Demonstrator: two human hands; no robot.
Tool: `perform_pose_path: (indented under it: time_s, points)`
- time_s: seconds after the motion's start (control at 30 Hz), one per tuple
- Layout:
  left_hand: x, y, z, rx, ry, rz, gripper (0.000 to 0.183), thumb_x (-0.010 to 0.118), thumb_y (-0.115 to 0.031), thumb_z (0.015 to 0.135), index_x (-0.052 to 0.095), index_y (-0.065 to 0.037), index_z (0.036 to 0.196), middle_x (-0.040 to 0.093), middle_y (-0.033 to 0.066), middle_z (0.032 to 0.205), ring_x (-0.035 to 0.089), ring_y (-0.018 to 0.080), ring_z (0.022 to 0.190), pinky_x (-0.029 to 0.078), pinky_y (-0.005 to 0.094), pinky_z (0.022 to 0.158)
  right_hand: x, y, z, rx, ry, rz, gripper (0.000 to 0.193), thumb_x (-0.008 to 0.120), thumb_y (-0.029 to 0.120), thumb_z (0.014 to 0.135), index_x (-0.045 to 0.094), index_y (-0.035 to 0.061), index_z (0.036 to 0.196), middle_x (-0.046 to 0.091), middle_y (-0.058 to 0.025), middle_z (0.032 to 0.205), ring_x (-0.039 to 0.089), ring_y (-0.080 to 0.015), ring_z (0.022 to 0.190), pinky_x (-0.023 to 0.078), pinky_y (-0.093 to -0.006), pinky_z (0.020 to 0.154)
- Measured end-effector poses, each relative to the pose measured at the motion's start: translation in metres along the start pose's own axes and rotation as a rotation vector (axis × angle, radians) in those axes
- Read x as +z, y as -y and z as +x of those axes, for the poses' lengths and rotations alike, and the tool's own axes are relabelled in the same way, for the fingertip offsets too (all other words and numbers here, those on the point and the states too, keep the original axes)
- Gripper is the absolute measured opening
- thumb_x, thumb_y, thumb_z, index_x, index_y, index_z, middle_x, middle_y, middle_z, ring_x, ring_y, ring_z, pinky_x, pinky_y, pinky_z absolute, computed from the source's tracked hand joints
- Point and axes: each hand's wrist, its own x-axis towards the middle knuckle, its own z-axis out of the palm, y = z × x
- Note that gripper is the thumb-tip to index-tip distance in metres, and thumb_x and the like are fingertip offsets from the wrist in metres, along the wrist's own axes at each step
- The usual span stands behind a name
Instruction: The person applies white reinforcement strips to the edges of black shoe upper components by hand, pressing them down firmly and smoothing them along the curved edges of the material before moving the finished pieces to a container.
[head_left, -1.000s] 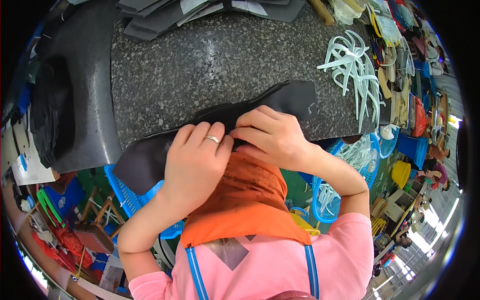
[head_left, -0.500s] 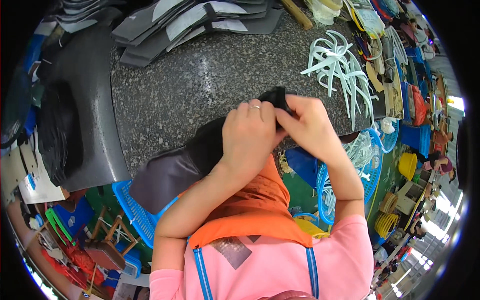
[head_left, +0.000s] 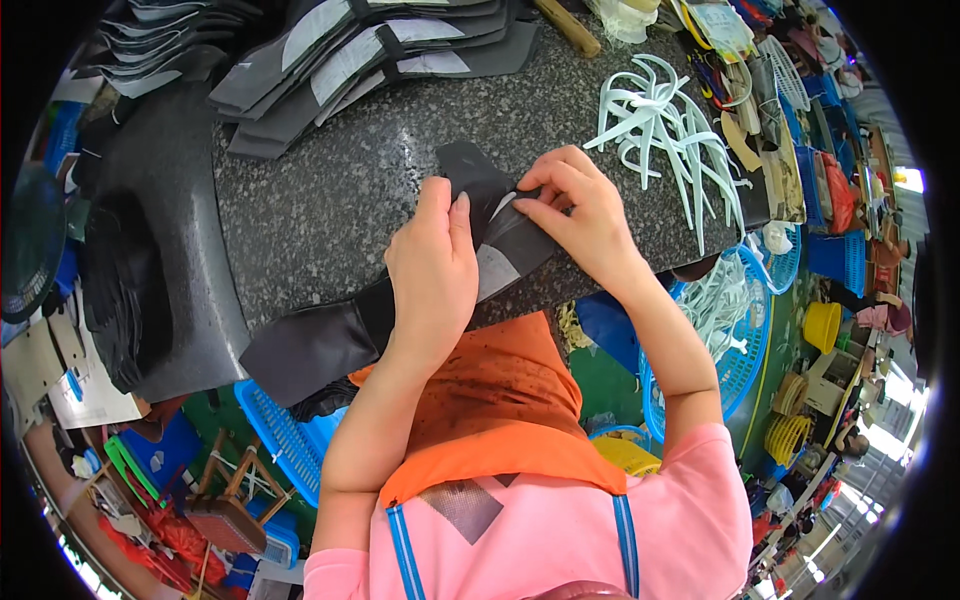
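Note:
A long piece of black, leather-like material [head_left: 310, 350] stretches over the near edge of a speckled stone slab [head_left: 300, 220]. Its upper part is folded, showing a flap [head_left: 470, 170] and a pale grey patch. My left hand [head_left: 435, 265] grips the folded piece, thumb on top. With thumb and fingertips, my right hand [head_left: 590, 215] pinches the fold's edge, right of the left hand. Part of the material is hidden behind my left hand. On the slab's far right lies a loose heap of pale, mint-white strips [head_left: 665, 130].
Dark cut pieces with pale patches form a stack [head_left: 370, 60] along the far edge, near a wooden stick [head_left: 568, 25]. A black sheet [head_left: 185, 250] drapes at the left. Below the slab stand a blue basket [head_left: 285, 435] and a round basket of strips [head_left: 745, 330].
My hands have moved apart, the left shifting left. The bunched black material now lies more spread out, showing its flap and pale patch.

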Motion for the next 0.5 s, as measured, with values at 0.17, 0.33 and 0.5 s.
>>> perform_pose_path:
  time_s: [0.17,0.33,0.5]
  points:
    - [0.004,-0.004,-0.008,0.139,-0.015,0.062,0.013,0.051,-0.015,0.101,0.051,-0.004,0.094,0.061,0.0202,0.076,0.061,0.0422,0.071,0.045,0.0499,0.062,-0.009,0.005,0.015,0.07,0.113,-0.057,0.019,0.075,0.004,0.076,0.068,0.0029,0.094,0.063,-0.0087,0.091,0.066,-0.0214,0.074,0.054,-0.0331,0.067]
    - [0.023,0.003,-0.024,0.597,-0.108,0.351,0.003,0.06,-0.007,0.089,0.058,-0.006,0.092,0.071,0.0138,0.097,0.061,0.028,0.069,0.05,0.0362,0.061,-0.01,-0.005,0.024,-0.106,0.207,-0.181,0.034,0.071,0.001,0.074,0.066,0.0057,0.107,0.064,-0.0114,0.096,0.067,-0.0307,0.079,0.054,-0.0413,0.069]
    - [0.029,0.0,-0.029,0.682,-0.076,0.632,0.033,0.068,-0.012,0.08,0.066,-0.001,0.111,0.071,0.0142,0.107,0.061,0.019,0.075,0.05,0.029,0.064,-0.022,-0.002,0.021,-0.469,0.233,-0.384,0.051,0.066,0.004,0.076,0.061,0.0128,0.126,0.06,-0.012,0.123,0.068,-0.0307,0.087,0.056,-0.0418,0.07]
